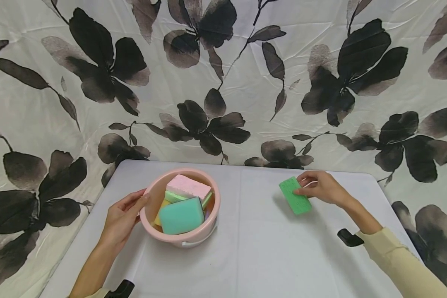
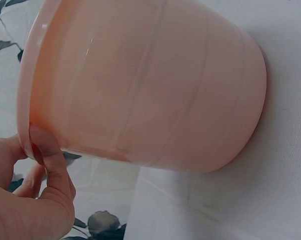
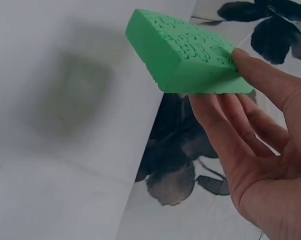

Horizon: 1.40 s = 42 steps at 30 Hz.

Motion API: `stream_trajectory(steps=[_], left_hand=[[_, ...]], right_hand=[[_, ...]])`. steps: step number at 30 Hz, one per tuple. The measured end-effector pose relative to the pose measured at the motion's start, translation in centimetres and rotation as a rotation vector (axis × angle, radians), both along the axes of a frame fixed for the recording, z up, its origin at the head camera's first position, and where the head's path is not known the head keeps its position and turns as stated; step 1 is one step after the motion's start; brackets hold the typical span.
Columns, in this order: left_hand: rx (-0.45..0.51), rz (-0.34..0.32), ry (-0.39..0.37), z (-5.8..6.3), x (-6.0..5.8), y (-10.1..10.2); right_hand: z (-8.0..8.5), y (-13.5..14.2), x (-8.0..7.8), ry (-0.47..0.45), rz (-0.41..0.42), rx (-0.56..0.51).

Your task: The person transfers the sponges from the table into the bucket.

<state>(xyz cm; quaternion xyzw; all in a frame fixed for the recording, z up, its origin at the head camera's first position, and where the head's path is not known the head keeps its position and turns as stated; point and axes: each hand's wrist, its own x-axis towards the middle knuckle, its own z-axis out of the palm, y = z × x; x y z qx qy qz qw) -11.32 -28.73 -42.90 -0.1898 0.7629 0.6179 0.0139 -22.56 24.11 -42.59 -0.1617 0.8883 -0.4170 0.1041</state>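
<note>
A pink bucket (image 1: 144, 221) with a white handle stands at the left of the table, and my left hand (image 1: 121, 217) pinches its rim. In the left wrist view the thumb and fingers grip the bucket's lip (image 2: 24, 100). Inside it lie a teal sponge (image 1: 182, 216), a pink sponge (image 1: 188, 187), a light green one beneath the pink, and part of a yellow one (image 1: 164, 205). On the right, my right hand (image 1: 322, 187) holds a bright green sponge (image 1: 296, 196) with a textured face between thumb and fingers. Its shadow falls on the table, apart from the sponge.
The white table (image 1: 257, 256) reaches back to a hanging cloth (image 1: 246, 74) with dark flower prints. A black wrist camera (image 1: 350, 238) sits at the right sleeve, another (image 1: 121, 289) at the left wrist. The bucket's handle (image 1: 201, 240) hangs down its front side.
</note>
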Motion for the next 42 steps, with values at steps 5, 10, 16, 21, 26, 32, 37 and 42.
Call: stream_trajectory(steps=[5, 10, 16, 21, 26, 32, 37, 42], left_hand=[[0.002, 0.005, -0.006, 0.0, -0.1, 0.0], [-0.001, 0.011, -0.01, 0.1, -0.1, 0.1], [-0.004, 0.009, -0.008, 0.1, -0.1, 0.0], [-0.002, 0.011, -0.004, 0.2, -0.1, 0.0], [0.005, 0.009, -0.004, 0.1, -0.1, 0.0], [0.005, 0.01, 0.002, 0.1, -0.2, 0.1], [0.004, 0.015, -0.001, 0.1, -0.2, 0.1], [0.006, 0.007, 0.012, 0.1, -0.1, -0.1]], right_hand=[[1.0, -0.7, 0.2, -0.047, 0.008, -0.079], [2.0, -1.5, 0.3, -0.071, 0.013, -0.125], [3.3, -2.7, 0.4, -0.089, 0.011, -0.163], [4.2, -3.7, 0.4, -0.121, 0.014, -0.213], [4.7, -4.7, 0.4, -0.145, 0.036, -0.246], [5.5, -6.1, 0.4, -0.147, 0.062, -0.262], [6.2, -7.5, 0.5, -0.151, 0.088, -0.275], [6.9, -8.8, 0.6, -0.164, 0.12, -0.308]])
